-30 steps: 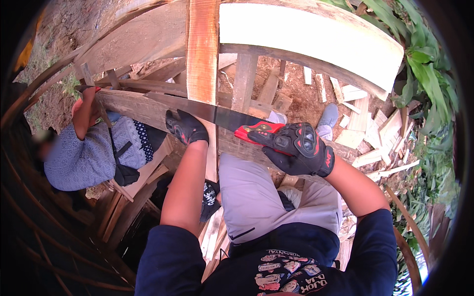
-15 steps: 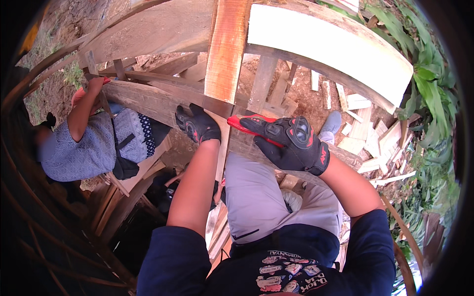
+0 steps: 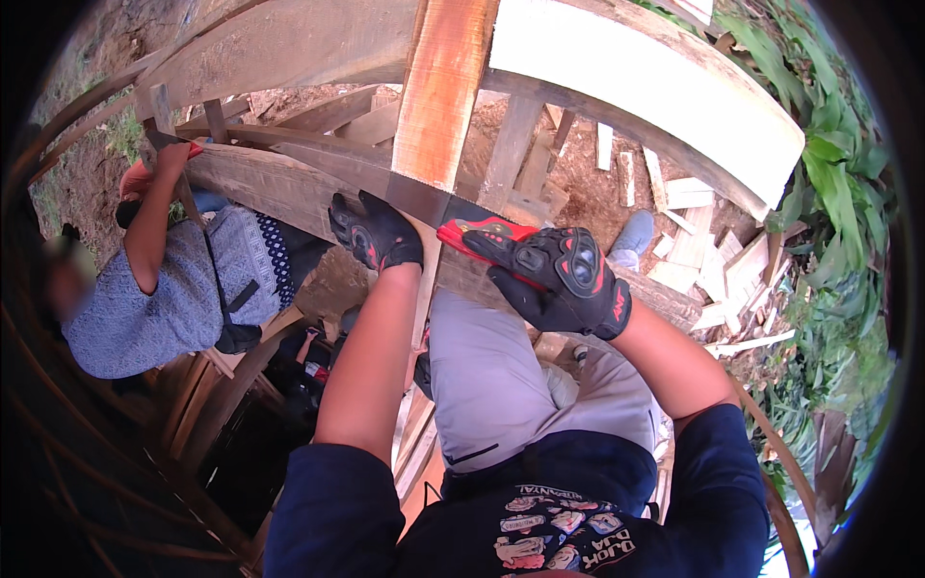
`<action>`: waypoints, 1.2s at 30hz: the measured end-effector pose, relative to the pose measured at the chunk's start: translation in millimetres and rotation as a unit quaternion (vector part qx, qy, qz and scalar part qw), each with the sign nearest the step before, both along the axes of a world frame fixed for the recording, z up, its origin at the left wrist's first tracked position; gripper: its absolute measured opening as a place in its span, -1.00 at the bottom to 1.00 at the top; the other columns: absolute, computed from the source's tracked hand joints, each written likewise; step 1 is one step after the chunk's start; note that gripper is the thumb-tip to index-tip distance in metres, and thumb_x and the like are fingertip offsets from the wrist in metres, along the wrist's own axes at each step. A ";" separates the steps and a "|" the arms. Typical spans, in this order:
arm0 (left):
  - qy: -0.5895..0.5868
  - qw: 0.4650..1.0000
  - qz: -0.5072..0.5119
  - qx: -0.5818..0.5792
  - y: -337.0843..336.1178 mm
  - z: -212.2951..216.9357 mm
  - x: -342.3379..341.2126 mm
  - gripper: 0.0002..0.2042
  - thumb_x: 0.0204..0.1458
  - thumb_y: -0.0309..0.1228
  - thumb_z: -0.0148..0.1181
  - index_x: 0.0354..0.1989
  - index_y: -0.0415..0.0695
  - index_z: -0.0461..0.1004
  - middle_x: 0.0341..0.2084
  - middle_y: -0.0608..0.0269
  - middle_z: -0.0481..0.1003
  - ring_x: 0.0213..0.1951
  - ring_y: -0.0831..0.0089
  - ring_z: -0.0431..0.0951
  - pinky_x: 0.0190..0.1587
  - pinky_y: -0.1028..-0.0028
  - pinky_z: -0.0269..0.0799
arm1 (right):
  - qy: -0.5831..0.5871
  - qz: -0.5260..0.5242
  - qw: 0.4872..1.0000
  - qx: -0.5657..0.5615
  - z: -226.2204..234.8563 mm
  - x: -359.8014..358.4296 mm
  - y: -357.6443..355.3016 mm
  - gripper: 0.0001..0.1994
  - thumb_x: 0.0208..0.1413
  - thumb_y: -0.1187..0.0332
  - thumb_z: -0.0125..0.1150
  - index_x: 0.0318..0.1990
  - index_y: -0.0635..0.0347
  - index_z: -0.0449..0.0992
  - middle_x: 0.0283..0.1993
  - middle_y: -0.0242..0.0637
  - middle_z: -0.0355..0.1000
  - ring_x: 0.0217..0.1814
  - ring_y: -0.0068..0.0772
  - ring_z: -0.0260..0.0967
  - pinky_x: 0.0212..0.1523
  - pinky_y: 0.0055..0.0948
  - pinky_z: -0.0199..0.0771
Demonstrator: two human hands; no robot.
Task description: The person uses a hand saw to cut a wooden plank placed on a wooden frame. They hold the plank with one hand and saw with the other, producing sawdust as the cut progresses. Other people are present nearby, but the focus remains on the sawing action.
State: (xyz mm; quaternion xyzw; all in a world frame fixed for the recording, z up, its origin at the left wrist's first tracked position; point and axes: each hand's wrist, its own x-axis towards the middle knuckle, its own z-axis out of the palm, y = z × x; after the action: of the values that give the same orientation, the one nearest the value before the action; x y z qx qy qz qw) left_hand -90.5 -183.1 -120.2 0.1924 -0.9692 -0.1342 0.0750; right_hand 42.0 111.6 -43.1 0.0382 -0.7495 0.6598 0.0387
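**Q:** What has changed at the work?

**A:** The handsaw (image 3: pixel 424 200) has advanced. A second ago a long run of blade (image 3: pixel 412 196) showed between its red handle (image 3: pixel 472 234) and the reddish board (image 3: pixel 443 96); the handle is now just beside the board's right edge.

**Q:** Your reading?

**A:** In my judgement, a push stroke is near its forward limit. The blade crosses the board; the depth of the cut cannot be told.

**Q:** State of the fingers?

**A:** Those of the right hand (image 3: pixel 559 270) are wrapped round the handle. Those of the left hand (image 3: pixel 376 239) are spread over the grey beam (image 3: pixel 265 188), just left of the board; how firmly they press, I cannot tell.

**Q:** Any writing?

**A:** Red lettering on the right glove's cuff (image 3: pixel 619 306); white lettering and coloured drawings on the dark shirt (image 3: pixel 434 535). Only kind and colour are recorded.
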 end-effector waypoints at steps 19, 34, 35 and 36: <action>-0.042 0.998 0.022 -0.048 18.2 12.2 -0.7 -0.33 0.42 0.01 0.11 0.54 -0.20 0.30 0.50 -0.18 0.32 0.54 -0.13 0.24 0.56 -0.04 0.19 | -0.036 0.014 0.999 0.039 12.4 -31.2 -19.2 -0.38 0.22 0.46 0.38 0.45 -0.17 0.55 0.08 -0.20 0.71 -0.16 -0.06 0.69 -0.14 -0.19 0.71; -0.046 0.996 0.037 -0.073 23.9 19.3 3.4 -0.33 0.39 0.00 0.12 0.54 -0.18 0.32 0.50 -0.19 0.32 0.53 -0.10 0.28 0.54 0.03 0.24 | -0.095 0.078 0.986 0.112 23.4 88.9 79.2 -0.40 0.08 0.54 0.42 0.35 0.09 0.63 -0.09 -0.07 0.73 -0.25 0.01 0.70 -0.20 -0.17 0.69; -0.051 0.995 0.040 -0.070 23.0 17.3 4.9 -0.33 0.39 0.00 0.12 0.54 -0.18 0.32 0.51 -0.19 0.31 0.53 -0.10 0.28 0.55 0.03 0.24 | -0.078 0.052 0.991 0.092 19.9 85.3 73.3 -0.40 0.08 0.53 0.42 0.35 0.08 0.63 -0.10 -0.07 0.72 -0.27 0.00 0.69 -0.22 -0.17 0.68; -0.053 0.995 0.044 -0.068 25.7 18.6 3.9 -0.32 0.40 0.00 0.12 0.55 -0.18 0.31 0.51 -0.19 0.30 0.54 -0.10 0.27 0.55 0.04 0.23 | -0.058 0.028 0.995 0.071 14.5 79.3 67.3 -0.40 0.07 0.52 0.43 0.35 0.08 0.63 -0.12 -0.07 0.72 -0.28 0.00 0.68 -0.23 -0.17 0.67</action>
State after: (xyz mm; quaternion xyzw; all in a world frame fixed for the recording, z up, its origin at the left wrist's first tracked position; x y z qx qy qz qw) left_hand -86.6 -157.4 -101.5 0.2358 -0.9694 -0.0542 0.0421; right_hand 121.3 178.9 -28.6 0.0235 -0.7942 0.6067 -0.0257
